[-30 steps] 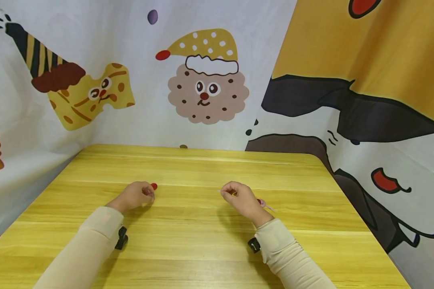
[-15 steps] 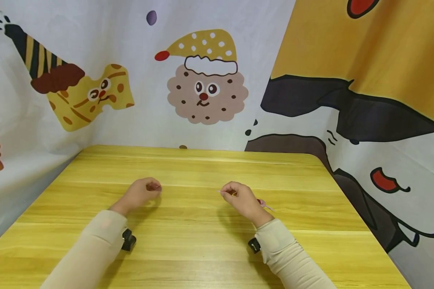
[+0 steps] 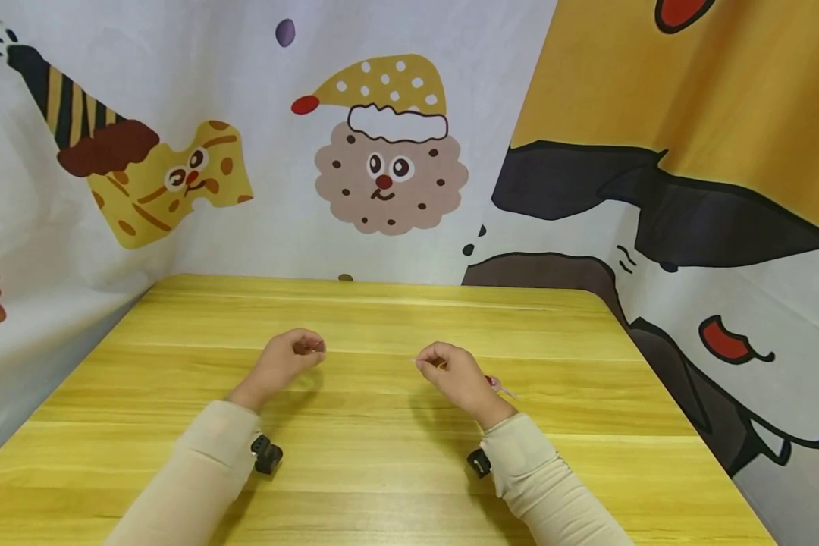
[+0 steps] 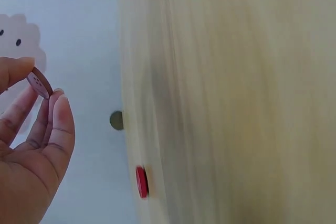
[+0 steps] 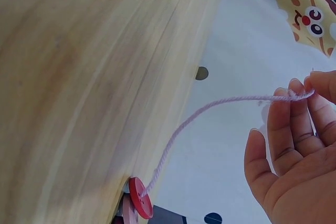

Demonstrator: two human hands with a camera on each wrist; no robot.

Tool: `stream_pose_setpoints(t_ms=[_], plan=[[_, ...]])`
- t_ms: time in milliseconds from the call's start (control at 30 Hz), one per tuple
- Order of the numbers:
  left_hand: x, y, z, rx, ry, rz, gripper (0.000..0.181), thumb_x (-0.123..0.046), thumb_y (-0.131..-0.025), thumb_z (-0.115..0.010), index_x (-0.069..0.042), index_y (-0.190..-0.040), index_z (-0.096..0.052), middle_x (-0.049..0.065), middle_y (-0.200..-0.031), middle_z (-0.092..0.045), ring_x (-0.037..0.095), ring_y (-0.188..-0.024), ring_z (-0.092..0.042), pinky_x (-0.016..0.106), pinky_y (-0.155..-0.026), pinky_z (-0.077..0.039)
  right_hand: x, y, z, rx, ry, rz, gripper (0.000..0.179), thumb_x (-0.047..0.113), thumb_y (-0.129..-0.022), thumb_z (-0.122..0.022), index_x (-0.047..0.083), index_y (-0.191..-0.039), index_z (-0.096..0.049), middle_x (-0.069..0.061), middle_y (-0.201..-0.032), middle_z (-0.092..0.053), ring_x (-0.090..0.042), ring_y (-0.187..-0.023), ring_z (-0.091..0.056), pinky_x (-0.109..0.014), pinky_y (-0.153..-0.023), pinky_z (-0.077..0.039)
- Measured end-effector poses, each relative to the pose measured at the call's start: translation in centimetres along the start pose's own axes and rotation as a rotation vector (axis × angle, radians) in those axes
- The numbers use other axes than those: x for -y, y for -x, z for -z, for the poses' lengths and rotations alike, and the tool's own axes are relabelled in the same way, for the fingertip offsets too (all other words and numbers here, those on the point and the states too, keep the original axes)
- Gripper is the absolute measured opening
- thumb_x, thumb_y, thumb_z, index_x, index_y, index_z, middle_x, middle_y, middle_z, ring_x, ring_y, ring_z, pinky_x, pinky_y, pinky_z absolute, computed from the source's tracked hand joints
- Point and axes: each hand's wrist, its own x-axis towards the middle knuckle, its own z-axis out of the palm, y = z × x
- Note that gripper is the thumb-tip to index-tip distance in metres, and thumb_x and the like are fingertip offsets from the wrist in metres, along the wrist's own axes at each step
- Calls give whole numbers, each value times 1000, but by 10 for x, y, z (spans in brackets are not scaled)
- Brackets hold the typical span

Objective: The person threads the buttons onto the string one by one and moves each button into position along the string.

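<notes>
My left hand (image 3: 283,364) is raised over the table's left half. Between thumb and fingertips it pinches a brownish-pink button (image 4: 39,83) with several holes, seen tilted in the left wrist view. A red button (image 4: 142,182) stays on the table near that hand; the hand hides it in the head view. My right hand (image 3: 459,379) pinches a pale lilac yarn (image 5: 202,109) close to its end, and a short tip pokes out past the fingers. The yarn curves down into another red button (image 5: 139,198) on the table, with a pinkish button (image 5: 128,212) against it.
A wood-grain table (image 3: 382,455) with rounded far corners lies under both hands. Behind it hangs a white curtain (image 3: 211,45) printed with cartoon figures. A small black device (image 3: 268,455) is strapped at the left wrist, another black device (image 3: 479,462) at the right.
My left hand has moved right and slightly away from me, toward the right hand. The red button beside it is now hidden in the head view. My right hand has stayed in place.
</notes>
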Motion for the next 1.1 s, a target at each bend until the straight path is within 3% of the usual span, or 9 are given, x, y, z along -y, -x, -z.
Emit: stream_pose_setpoints(t_ms=[400, 667, 1100], plan=[[-20, -2, -27, -22, 98, -2, 22, -11, -92, -65, -3, -112, -63, 10, -108, -63, 25, -96, -57, 37, -81, -51, -1, 1, 1, -8, -1, -19, 4, 17, -94, -64, 18, -95, -69, 6, -92, -65, -14, -87, -56, -34, -77, -48], [-31, -5, -45, -15, 175, -35, 20, -10, -92, -66, -5, -111, -64, 9, -107, -63, 25, -98, -57, 37, -83, -51, -2, 0, 1, -7, 6, -12, 5, 17, -94, -64, 17, -96, -69, 7, -92, -65, -14, -87, -56, -35, -78, -48], [-50, -8, -73, -10, 231, -41, 20, -9, -90, -68, -5, -109, -65, 5, -103, -65, 23, -96, -60, 38, -81, -52, -2, 0, -1, -23, -17, 1, 4, 16, -94, -65, 17, -95, -69, 5, -91, -66, -15, -85, -57, -35, -77, -49]])
